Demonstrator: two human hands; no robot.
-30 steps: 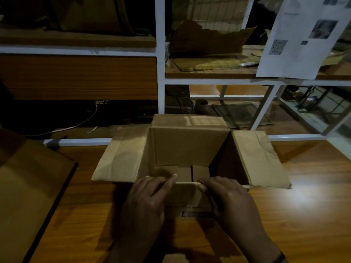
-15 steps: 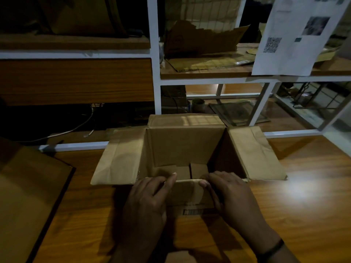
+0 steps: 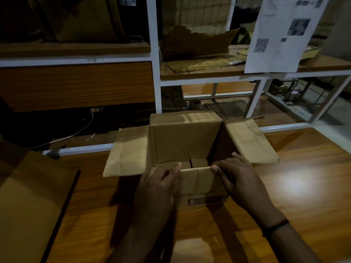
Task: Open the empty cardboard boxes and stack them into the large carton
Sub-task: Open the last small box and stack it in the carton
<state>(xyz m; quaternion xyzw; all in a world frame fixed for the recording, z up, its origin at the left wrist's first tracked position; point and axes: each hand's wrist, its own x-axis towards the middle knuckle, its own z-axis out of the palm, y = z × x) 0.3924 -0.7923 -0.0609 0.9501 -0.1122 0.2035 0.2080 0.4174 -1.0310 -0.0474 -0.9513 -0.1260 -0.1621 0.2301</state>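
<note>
Comparing the head view with the second before, little is found altered: the small box is kept in the same spot on the table, mouth up, with its side flaps and far flap spread outward. The near flap is now creased flatter against the front wall, and the right hand is shifted slightly toward the right corner. All four flaps are thus judged open, so the box is probably ready to be lifted and stacked.

The left hand is set at the near left corner, thumb laid along the fold, fingers curled over the flap. The right hand is clamped likewise, thumb at the fold, fingers bent over the rim, one fingertip raised. A cardboard panel is seen at the left edge; whether it is the large carton cannot be told.
</note>
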